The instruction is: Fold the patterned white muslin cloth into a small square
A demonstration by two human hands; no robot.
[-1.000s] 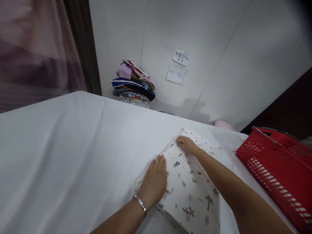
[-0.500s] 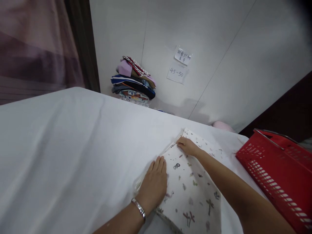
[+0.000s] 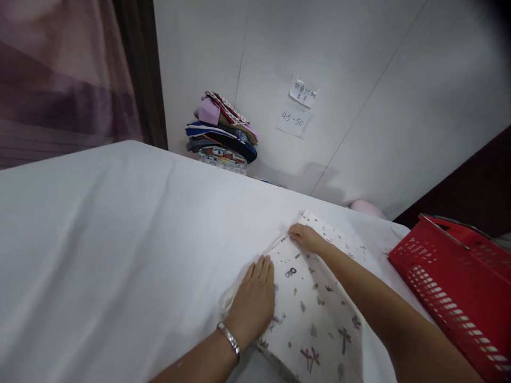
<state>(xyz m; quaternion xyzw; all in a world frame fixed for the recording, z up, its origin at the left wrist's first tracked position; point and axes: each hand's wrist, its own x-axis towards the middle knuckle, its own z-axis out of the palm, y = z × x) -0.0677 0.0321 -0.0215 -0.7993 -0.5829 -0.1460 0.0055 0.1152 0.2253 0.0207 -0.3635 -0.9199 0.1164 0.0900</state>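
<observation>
A folded white cloth with small printed figures (image 3: pixel 315 314) lies on the white table sheet (image 3: pixel 120 239). My left hand (image 3: pixel 255 300), with a silver bracelet at the wrist, lies flat on the cloth's left edge, fingers together and stretched out. My right hand (image 3: pixel 305 238) rests on the cloth's far corner, fingers bent down onto the fold; whether it pinches the cloth I cannot make out.
A red plastic basket (image 3: pixel 455 287) stands at the right edge of the table. A stack of folded coloured clothes (image 3: pixel 221 133) sits against the white wall at the back. Two paper notes (image 3: pixel 297 109) hang on the wall. A pink thing (image 3: pixel 365 207) lies behind the table.
Both hands stay on the cloth almost where they were. The view has shifted slightly.
</observation>
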